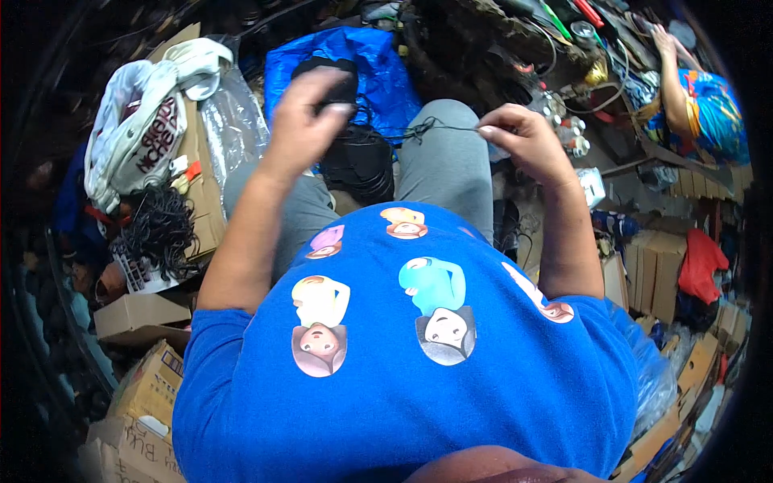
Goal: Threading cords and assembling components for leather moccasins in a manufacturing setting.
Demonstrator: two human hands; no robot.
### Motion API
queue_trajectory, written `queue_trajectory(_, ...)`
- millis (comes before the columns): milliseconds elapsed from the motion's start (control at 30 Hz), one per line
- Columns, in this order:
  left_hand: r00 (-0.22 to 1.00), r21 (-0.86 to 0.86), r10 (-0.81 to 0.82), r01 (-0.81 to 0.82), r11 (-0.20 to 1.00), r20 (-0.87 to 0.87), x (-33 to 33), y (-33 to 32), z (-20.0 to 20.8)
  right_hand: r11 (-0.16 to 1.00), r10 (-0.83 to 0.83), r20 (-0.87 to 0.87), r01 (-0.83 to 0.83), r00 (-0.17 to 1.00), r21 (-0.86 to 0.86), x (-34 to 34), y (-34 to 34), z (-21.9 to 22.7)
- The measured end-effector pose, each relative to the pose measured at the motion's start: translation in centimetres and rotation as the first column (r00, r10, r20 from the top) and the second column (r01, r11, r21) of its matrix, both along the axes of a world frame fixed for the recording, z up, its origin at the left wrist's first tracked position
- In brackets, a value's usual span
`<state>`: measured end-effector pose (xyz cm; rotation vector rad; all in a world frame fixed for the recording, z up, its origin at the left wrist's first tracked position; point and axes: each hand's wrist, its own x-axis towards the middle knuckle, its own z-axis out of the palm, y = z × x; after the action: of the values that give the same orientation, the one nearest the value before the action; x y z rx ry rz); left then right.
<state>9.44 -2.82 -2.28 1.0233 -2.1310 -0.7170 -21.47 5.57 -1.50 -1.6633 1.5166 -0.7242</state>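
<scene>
Clutter crowds every side here: flattened cardboard boxes (pixel 141 386) pile up at lower left, more brown cartons (pixel 656 270) stack on the right beside a red cloth (pixel 699 259), a blue plastic bag (pixel 378 60) lies ahead, and dim light leaves the far edges nearly black

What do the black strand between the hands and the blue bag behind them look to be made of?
The black strand looks like thin cord or wire, matte and limp; which one is unclear. The blue bag looks like thin plastic sheet: glossy, crinkled, with bright highlights.
</scene>
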Motion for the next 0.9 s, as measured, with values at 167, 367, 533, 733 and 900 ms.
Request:
queue_trajectory(167,0.973,0.233,-0.203,0.223,0.947,-0.106,-4.9,3.1,0.7,0.988,0.153,0.165,-0.156,0.974,0.008,6.2,-2.7,1.7)
queue_trajectory(367,0.974,0.648,-0.107,0.214,0.731,-0.2,-2.7,2.3,0.1,0.971,0.181,0.385,-0.227,0.905,0.077,5.7,-3.8,0.7)
queue_trajectory(533,0.85,0.628,-0.012,0.399,0.668,-0.527,-3.7,2.7,-0.9,0.958,0.15,0.567,-0.26,0.81,0.12,6.4,-4.0,0.8)
queue_trajectory(733,0.899,0.615,-0.021,0.316,0.722,-0.437,-3.5,2.8,-0.2,0.969,0.167,0.559,-0.24,0.812,0.059,6.7,-4.0,0.6)
queue_trajectory(900,0.771,0.568,0.159,0.297,0.767,-0.617,-2.9,3.1,0.3,0.984,-0.013,0.614,-0.1,0.789,0.149,5.0,-3.8,-0.9)
